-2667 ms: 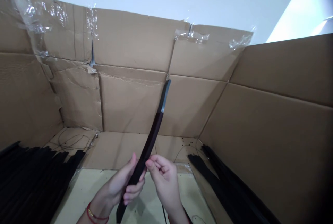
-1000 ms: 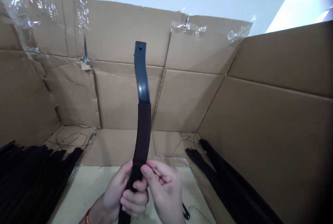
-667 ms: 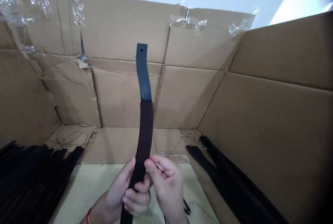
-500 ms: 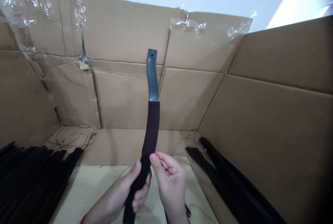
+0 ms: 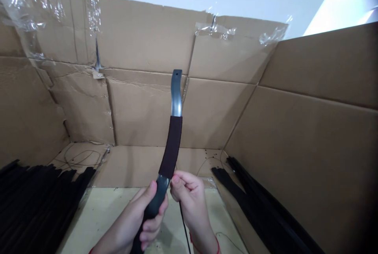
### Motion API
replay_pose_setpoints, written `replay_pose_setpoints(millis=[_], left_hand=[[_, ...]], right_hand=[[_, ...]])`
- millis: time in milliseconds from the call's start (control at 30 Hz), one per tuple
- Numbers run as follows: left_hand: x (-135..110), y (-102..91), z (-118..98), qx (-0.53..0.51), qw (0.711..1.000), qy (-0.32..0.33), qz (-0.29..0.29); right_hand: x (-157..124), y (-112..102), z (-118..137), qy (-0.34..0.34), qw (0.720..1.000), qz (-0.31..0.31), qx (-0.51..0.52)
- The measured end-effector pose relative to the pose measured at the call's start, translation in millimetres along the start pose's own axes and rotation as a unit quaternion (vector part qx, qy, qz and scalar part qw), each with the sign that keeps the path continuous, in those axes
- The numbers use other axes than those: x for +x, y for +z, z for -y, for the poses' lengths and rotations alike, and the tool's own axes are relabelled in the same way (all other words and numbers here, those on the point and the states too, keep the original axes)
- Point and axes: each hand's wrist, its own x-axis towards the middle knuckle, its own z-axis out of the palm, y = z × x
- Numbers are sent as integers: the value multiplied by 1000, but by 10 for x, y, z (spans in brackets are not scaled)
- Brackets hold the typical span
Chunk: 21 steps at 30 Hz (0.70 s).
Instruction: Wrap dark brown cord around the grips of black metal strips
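My left hand (image 5: 141, 218) grips the lower part of a curved, flat grey-blue strip (image 5: 176, 94) with a small hole near its tip. A dark brown fabric sleeve (image 5: 171, 147) covers the strip's middle, just above my left hand. My right hand (image 5: 190, 203) is beside the strip, its fingertips pinched together. A thin black cord (image 5: 184, 228) runs down from under those fingers, though the pinch itself is partly hidden.
A cardboard wall (image 5: 141, 41) patched with clear tape rises ahead, and another cardboard wall (image 5: 310, 128) stands at the right. Black strips lie in a heap (image 5: 38, 203) at the left and a smaller pile (image 5: 251, 203) at the right. Pale board (image 5: 103, 218) lies below the hands.
The sleeve has slid up the strip toward the tip, showing less grey above it and more below. The strip's tip has moved right and down. My hands have drawn slightly apart.
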Motion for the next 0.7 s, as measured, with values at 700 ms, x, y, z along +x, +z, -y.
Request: replay_pose_setpoints(millis=[700], left_hand=[[109, -46, 18, -29, 993, 7, 115]], right_hand=[[-83, 109, 160, 30, 997, -3, -72]])
